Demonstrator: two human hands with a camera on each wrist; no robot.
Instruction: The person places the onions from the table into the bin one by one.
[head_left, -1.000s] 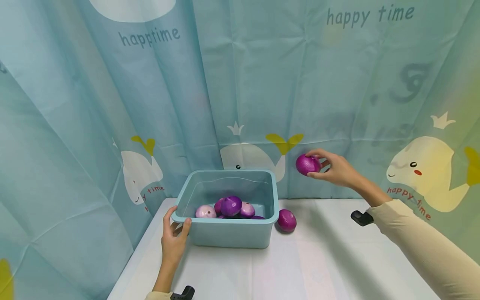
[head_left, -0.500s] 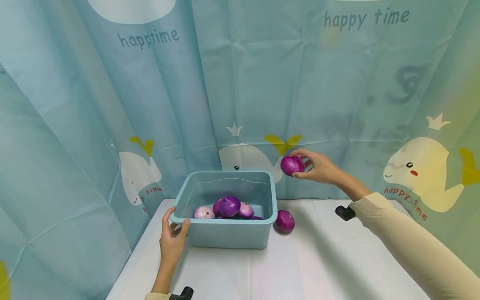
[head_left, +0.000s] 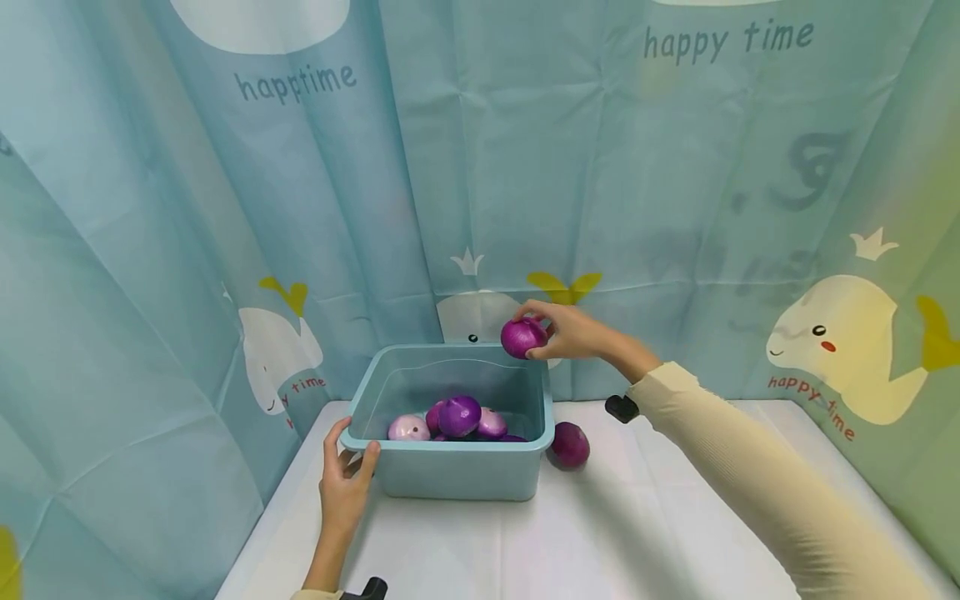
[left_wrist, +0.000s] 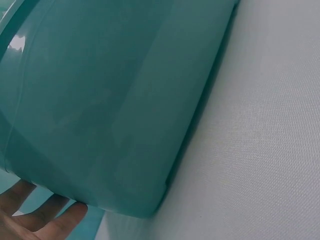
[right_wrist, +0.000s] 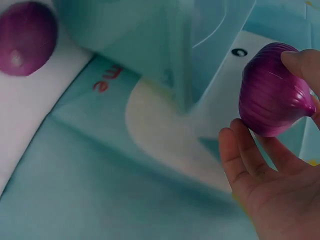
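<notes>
A purple onion point(head_left: 522, 337) is pinched between the thumb and fingers of my right hand point(head_left: 573, 332), held above the right back part of the blue-green bin point(head_left: 457, 471). In the right wrist view the same onion point(right_wrist: 272, 90) shows its ridged skin and pointed tip. Inside the bin lie several onions, a dark purple one point(head_left: 459, 415) on top and a pale pink one point(head_left: 408, 428) at the left. My left hand point(head_left: 345, 483) grips the bin's front left corner at the rim, thumb in front. In the left wrist view, its fingers point(left_wrist: 65, 220) touch the bin wall.
Another purple onion point(head_left: 569, 446) lies on the white table point(head_left: 480, 550), close to the bin's right side. Behind and at the left hangs a blue curtain point(head_left: 510, 167) printed with whales.
My right hand has moved left with the onion, from over the table to over the bin. My left hand stays at the bin's corner.
</notes>
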